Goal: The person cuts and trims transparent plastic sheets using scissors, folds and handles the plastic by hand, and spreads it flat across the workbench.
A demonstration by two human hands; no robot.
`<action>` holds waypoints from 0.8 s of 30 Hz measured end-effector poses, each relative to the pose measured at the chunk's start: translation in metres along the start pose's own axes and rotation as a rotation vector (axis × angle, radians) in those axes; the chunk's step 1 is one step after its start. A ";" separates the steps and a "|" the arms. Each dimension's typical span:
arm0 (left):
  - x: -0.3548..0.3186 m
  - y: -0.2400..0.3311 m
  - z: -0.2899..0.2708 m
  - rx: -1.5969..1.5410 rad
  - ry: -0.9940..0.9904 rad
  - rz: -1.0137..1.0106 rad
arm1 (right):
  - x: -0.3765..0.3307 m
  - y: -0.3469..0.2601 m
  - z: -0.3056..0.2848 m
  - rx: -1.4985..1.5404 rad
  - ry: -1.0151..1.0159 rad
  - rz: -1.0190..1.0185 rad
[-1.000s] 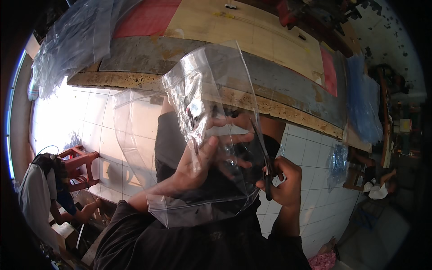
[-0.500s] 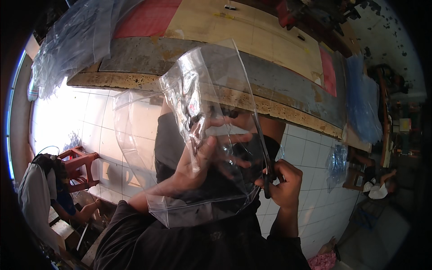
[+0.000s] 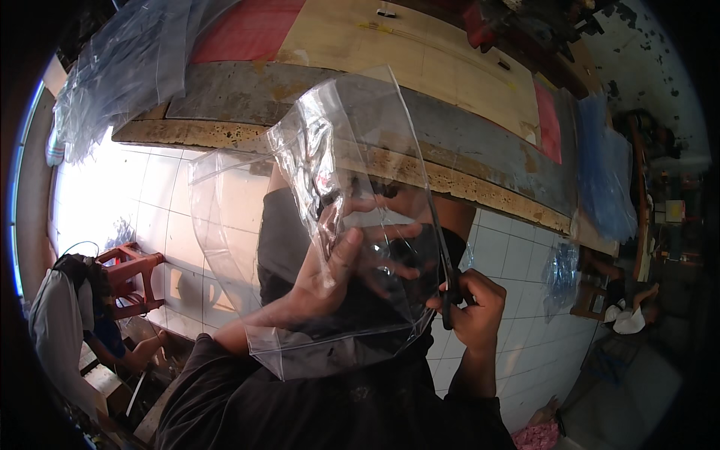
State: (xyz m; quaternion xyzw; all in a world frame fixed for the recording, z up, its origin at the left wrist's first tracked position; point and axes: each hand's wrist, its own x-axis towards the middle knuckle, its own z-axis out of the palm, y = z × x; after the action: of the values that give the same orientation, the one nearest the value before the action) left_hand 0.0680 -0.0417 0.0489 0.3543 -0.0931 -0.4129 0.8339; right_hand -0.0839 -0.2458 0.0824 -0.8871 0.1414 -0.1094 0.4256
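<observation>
A clear plastic bag [image 3: 225,202], creased and shiny in the middle, hangs in front of my body. My left hand [image 3: 341,259] shows through the film with its fingers spread, bearing the bag up; whether it is inside or behind the plastic I cannot tell. My right hand [image 3: 480,304] is closed round the dark handles of a pair of scissors [image 3: 448,289]. The scissors point up and away, their blades lying along the bag's right edge. How far the blades are parted is hard to make out.
Beyond the bag runs a worn workbench [image 3: 510,161] with a yellowish board [image 3: 435,71] on top. Clear plastic sheets [image 3: 127,82] pile up at its left end, bluish ones [image 3: 604,172] at its right. A red stool [image 3: 135,281] stands at left. Other people sit at both sides.
The scissors and my right hand have shifted very slightly, and the blades look a little closer together. My left hand and the bag are almost still.
</observation>
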 end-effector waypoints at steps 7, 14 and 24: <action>0.002 -0.002 -0.002 0.001 -0.011 0.005 | 0.001 -0.004 0.002 0.005 0.013 0.013; 0.002 0.001 0.001 0.052 -0.040 0.000 | 0.000 0.002 0.002 -0.006 0.032 0.020; 0.001 0.007 0.005 -0.006 -0.052 -0.001 | 0.003 0.024 -0.014 0.318 -0.255 0.165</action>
State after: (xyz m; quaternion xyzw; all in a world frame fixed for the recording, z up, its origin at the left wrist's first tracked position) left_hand 0.0709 -0.0421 0.0569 0.3409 -0.1132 -0.4228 0.8320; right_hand -0.0890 -0.2718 0.0727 -0.8008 0.1397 0.0179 0.5821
